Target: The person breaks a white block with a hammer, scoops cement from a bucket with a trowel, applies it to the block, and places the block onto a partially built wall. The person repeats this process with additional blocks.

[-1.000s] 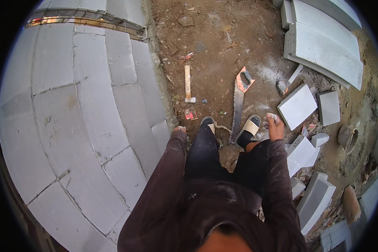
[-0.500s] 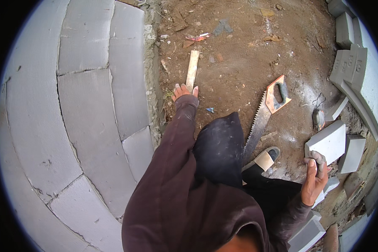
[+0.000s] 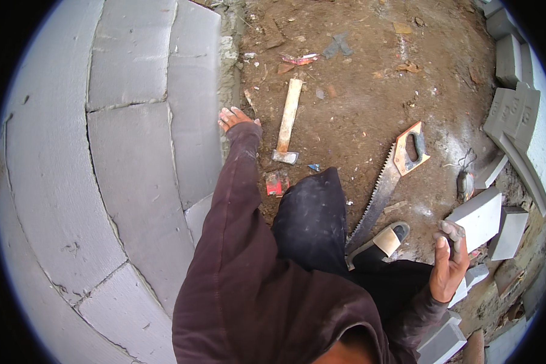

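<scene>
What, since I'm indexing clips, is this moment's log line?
left hand: beside block wall; right hand: raised, fingers curled; hammer: on dirt; saw: on dirt

I look down on brown, littered ground. Near its left edge I see a hammer lying flat, head toward the near edge, a red packet and a blue scrap close by. Farther along lie a torn red wrapper and a dark grey scrap. A handsaw rests slantwise, teeth leftward; pale blocks line the right edge.
</scene>
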A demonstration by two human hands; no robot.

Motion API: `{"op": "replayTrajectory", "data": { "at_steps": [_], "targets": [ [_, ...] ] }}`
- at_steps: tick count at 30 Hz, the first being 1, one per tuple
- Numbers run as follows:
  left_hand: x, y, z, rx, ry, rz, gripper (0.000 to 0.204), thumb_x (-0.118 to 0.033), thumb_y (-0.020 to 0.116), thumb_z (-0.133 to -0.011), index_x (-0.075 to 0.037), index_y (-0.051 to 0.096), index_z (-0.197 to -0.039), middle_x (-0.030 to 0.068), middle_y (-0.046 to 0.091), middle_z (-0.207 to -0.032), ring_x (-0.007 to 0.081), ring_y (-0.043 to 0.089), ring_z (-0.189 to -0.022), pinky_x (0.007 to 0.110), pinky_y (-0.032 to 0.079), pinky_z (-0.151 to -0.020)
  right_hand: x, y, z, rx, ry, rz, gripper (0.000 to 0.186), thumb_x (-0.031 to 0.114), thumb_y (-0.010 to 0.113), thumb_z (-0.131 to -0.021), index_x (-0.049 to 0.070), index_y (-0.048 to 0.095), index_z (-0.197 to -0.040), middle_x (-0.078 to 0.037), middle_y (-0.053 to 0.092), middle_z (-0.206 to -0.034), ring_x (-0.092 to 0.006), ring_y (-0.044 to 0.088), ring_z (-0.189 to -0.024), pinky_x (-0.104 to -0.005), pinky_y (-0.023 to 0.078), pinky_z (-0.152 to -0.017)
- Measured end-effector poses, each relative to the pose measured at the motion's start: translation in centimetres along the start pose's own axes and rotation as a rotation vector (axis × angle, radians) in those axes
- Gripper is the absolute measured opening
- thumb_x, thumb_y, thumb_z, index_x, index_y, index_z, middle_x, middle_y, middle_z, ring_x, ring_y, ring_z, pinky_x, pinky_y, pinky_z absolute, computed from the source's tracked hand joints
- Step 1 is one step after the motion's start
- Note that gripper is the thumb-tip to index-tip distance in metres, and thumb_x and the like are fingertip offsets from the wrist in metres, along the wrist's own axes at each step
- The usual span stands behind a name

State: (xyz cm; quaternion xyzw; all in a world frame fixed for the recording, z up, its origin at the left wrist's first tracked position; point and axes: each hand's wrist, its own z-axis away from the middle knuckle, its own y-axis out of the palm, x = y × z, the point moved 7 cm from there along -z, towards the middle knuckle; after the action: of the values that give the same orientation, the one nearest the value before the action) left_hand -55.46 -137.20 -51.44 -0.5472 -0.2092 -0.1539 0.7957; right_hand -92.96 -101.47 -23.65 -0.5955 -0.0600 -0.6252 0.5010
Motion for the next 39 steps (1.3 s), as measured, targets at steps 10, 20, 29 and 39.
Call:
{"op": "replayTrajectory", "data": {
  "at_steps": [10,20,29,39],
  "targets": [
    [-5.1,4.8,8.2,0.268,0.239,0.205,0.064,-0.051,0.055,-0.075,-0.008,0.045,-0.121,0.0118,0.048,-0.119,0.028,0.039,-0.117,0.05,0.018,-0.1,0.0,-1.3,0.2,0.019,0.017,-0.017,0.02,0.008,0.059,-0.079,-0.003,0.057,-0.096,-0.013,0.056,-0.093,-0.0202,0.052,-0.083,-0.0277,0.041,-0.075],
    [-4.9,1.2,11.5,0.157,0.18,0.381,0.049,-0.028,0.064,-0.071,-0.009,0.041,-0.111,0.0172,0.061,-0.095,0.0287,0.059,-0.089,0.042,0.039,-0.084,-1.0,-2.9,0.5,0.104,-0.108,-0.053,0.027,0.019,0.064,-0.078,-0.001,0.058,-0.095,-0.018,0.056,-0.089,-0.0333,0.057,-0.077,-0.0344,0.045,-0.065],
    [-0.6,-32.9,31.7,0.07,1.16,0.122,0.042,-0.032,0.068,-0.068,-0.01,0.056,-0.102,0.0143,0.063,-0.082,0.0319,0.059,-0.08,0.042,0.042,-0.079,9.7,-10.4,10.2,-0.173,-0.114,0.207,0.076,0.041,0.065,-0.073,0.004,0.032,-0.131,-0.018,0.032,-0.134,-0.0343,0.026,-0.127,-0.0506,0.015,-0.105],
    [8.9,-45.9,65.8,-0.182,2.516,-0.343,0.042,-0.036,0.067,-0.069,-0.014,0.058,-0.104,0.0067,0.06,-0.097,0.0241,0.054,-0.096,0.047,0.031,-0.094,14.6,-16.5,34.9,0.247,0.388,-0.013,0.048,0.036,0.065,-0.07,0.004,0.058,-0.104,-0.019,0.062,-0.095,-0.0331,0.058,-0.093,-0.0417,0.045,-0.079]
  ]
}}
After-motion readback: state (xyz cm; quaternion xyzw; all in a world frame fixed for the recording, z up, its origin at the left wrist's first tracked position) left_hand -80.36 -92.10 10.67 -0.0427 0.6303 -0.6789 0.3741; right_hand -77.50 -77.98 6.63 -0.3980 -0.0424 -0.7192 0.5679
